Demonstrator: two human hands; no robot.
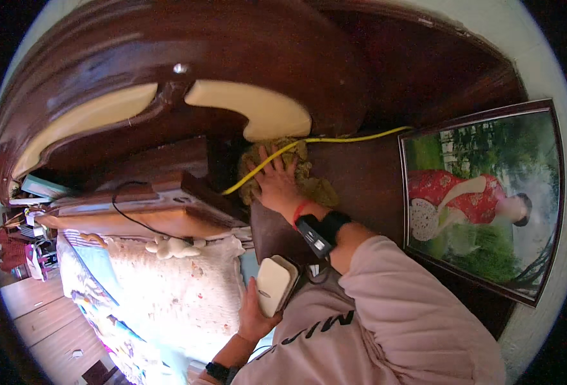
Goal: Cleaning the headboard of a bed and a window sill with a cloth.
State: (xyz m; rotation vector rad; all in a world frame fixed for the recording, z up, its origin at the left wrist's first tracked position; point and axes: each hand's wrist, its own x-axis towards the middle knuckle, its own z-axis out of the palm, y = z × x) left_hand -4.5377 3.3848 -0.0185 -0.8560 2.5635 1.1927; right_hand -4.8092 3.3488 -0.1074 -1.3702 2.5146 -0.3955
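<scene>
My right hand lies palm down on a bunched brown cloth, its fingers spread over it. The cloth rests on the dark wooden top beside the headboard. A yellow cable runs across the cloth and over the fingers of that hand. Lower down, my left hand is closed round a cream, flat box with rounded corners. It is held tilted, clear of the wooden top; the box's kind does not show. A dark cable shows beside the box.
A large framed picture leans at the right end of the wooden top. Above curves the dark headboard with cream panels. The bed, with a frilled pillow and a small white plush toy, lies left. Drawers stand farther left.
</scene>
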